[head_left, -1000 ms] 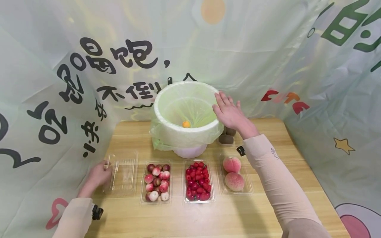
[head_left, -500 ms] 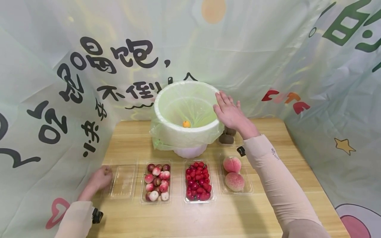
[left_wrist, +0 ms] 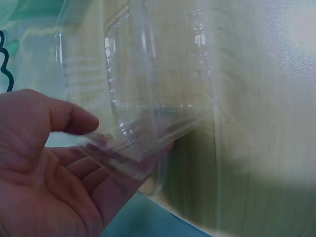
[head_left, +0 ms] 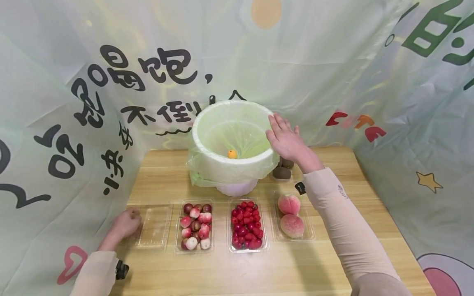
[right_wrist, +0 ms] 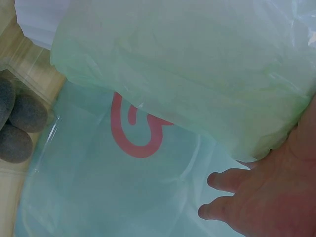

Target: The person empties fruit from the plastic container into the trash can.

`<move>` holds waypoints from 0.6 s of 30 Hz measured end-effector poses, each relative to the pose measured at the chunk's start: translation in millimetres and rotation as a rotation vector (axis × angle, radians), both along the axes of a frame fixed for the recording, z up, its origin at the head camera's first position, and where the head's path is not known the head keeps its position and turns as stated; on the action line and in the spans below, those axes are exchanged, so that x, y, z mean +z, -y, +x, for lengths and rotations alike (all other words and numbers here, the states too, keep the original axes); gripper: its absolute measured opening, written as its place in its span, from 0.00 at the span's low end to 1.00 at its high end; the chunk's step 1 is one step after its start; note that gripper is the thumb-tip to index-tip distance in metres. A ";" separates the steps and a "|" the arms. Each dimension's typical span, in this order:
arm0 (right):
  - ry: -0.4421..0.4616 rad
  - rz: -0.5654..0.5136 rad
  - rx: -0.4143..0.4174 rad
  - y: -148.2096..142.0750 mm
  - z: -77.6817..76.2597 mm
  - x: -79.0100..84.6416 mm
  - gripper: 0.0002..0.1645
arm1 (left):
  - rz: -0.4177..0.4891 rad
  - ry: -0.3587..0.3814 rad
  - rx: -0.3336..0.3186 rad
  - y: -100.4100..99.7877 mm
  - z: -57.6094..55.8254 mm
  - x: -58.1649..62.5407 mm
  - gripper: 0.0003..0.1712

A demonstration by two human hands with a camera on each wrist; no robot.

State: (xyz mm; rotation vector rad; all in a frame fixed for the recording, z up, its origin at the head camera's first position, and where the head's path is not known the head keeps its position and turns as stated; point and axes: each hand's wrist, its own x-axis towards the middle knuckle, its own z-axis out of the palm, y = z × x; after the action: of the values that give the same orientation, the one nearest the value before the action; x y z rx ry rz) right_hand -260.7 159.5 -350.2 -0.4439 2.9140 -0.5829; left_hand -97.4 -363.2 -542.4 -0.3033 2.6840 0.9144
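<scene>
Left hand (head_left: 127,223), at the far left of the tabletop (head_left: 237,271), grips a clear container (head_left: 153,228) at one corner. In the left wrist view the thumb is on one side of the rim and the curled fingers are on the other, visible through the plastic; the grip is clamped on that edge.

Next right is a second container (head_left: 194,251), apart from the first, filled with round red, white and dark fruits (head_left: 203,233).

Behind the row, near the middle, is a white bin (head_left: 237,189) lined with a pale green bag (head_left: 198,177) folded over its rim. One orange fruit (head_left: 232,154) is inside.

In front of the bin is a third container (head_left: 248,250) of red berries (head_left: 247,226).

Right hand (head_left: 286,139) lies flat against the bin's right rim, on the bag. Its fingers are straight and pinch nothing; in the right wrist view two fingertips stand apart.

Below that hand, beside the bin, are dark brown oval fruits (head_left: 282,172). Nearer the front, two peaches (head_left: 292,226) occupy a further clear container.
</scene>
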 end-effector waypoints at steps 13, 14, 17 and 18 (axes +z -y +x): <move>-0.002 -0.010 -0.001 -1.7 -1.7 -2.2 0.43 | -0.092 -0.171 0.055 0.5 -6.5 16.7 0.30; 0.000 -0.012 -0.002 -1.8 -1.7 -2.3 0.42 | -0.099 -0.204 0.065 -2.1 -5.9 18.9 0.30; 0.001 -0.015 -0.001 -1.3 -1.1 -1.9 0.42 | -0.112 -0.298 0.100 -11.3 -2.5 26.1 0.27; 0.002 -0.017 -0.001 -1.1 -1.0 -1.6 0.42 | -0.121 -0.338 0.113 -14.5 -1.2 28.2 0.26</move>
State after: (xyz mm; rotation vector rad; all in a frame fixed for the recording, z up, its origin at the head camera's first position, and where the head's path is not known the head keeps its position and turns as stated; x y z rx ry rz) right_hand -261.7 160.6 -351.8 -0.4431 2.9096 -0.6083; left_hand -98.6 -348.8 -514.3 -0.3576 3.0680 0.9068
